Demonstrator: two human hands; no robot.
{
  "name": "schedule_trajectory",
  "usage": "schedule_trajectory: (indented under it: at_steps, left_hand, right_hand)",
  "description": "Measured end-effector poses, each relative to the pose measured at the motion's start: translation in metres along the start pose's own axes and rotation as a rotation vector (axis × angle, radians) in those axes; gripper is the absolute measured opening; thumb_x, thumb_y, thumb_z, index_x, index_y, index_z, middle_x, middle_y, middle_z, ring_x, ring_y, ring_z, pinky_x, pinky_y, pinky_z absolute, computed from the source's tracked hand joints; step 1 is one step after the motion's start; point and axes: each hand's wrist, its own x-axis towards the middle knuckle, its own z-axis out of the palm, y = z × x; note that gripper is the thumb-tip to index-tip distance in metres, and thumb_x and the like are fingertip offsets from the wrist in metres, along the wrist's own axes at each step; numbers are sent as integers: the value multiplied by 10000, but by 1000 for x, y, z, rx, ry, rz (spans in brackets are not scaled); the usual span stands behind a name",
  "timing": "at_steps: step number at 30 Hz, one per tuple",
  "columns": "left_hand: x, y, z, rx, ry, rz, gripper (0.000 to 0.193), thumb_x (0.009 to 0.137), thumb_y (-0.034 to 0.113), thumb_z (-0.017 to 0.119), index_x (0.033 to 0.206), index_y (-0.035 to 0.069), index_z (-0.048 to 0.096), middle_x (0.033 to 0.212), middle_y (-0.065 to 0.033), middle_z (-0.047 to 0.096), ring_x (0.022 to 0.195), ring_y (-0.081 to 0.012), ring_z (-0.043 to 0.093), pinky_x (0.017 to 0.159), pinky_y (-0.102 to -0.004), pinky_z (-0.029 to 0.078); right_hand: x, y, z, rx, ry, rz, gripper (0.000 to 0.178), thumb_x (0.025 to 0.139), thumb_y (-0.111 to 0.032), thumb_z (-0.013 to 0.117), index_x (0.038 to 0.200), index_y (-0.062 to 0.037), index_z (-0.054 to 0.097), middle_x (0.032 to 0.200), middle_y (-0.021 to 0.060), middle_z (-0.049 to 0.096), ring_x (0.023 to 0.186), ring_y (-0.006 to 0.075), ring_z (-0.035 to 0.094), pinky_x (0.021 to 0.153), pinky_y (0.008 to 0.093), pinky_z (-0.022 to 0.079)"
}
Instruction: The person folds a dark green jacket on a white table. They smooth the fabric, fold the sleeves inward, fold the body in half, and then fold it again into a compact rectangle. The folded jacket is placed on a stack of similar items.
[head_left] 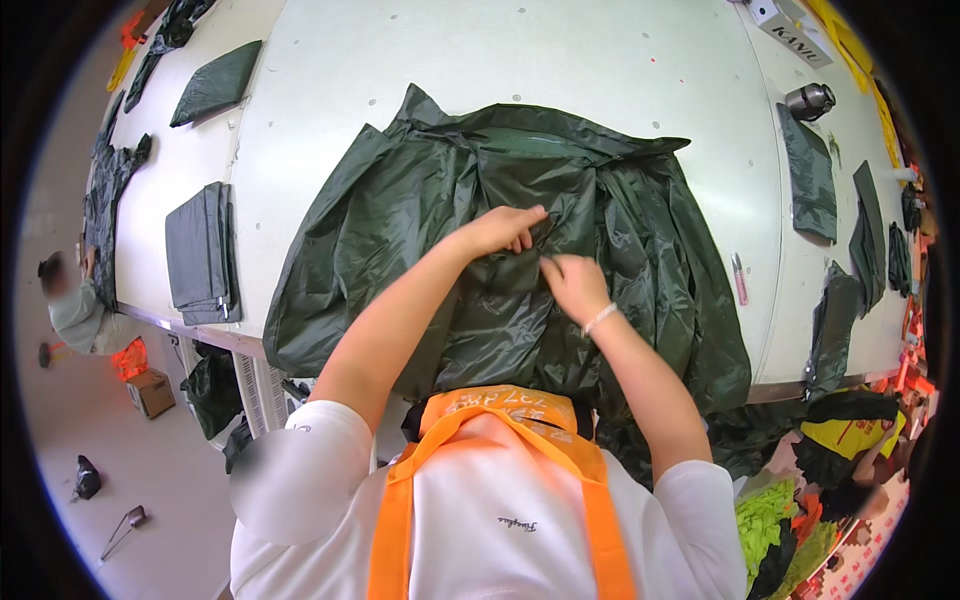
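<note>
A dark green, shiny raincoat [420, 300] lies spread and wrinkled in front of me, its wide opening toward the far side and its near edge against my body. Over its middle, my left hand [503, 230] has bent fingers closed at the fabric, with the index finger stretched furthest to the right. Just nearer and to the right, my right hand [578, 285] pinches a fold of the same raincoat between thumb and fingers. The two hands are a short gap apart. What lies under the left fingertips is partly hidden.
Folded dark green garments lie on the white table [330, 70] at left [200, 255] and right [808, 175]. A small cutter-like tool [739, 280] lies right of the raincoat. Further right is a metal flask [810, 101]. Another person [80, 305] is at far left.
</note>
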Motion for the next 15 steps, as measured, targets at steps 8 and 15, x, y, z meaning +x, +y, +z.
schedule_trajectory:
  at_steps: [8,15]
  left_hand:
    - [-71,7,56,1268,424,751,249,724,220,680,906,55,640,876,-69,585,841,-262,565,779,-356,460]
    - [-51,-43,23,914,356,655,207,739,158,655,915,49,636,930,-89,626,905,-271,604,778,-390,475]
  right_hand:
    - [68,25,-4,-43,-219,229,405,730,-379,670,712,25,664,767,246,634,742,412,614,688,455,498]
    - [-2,-21,3,-353,358,-536,319,756,-195,693,1007,-40,572,936,86,559,936,264,540,842,370,420]
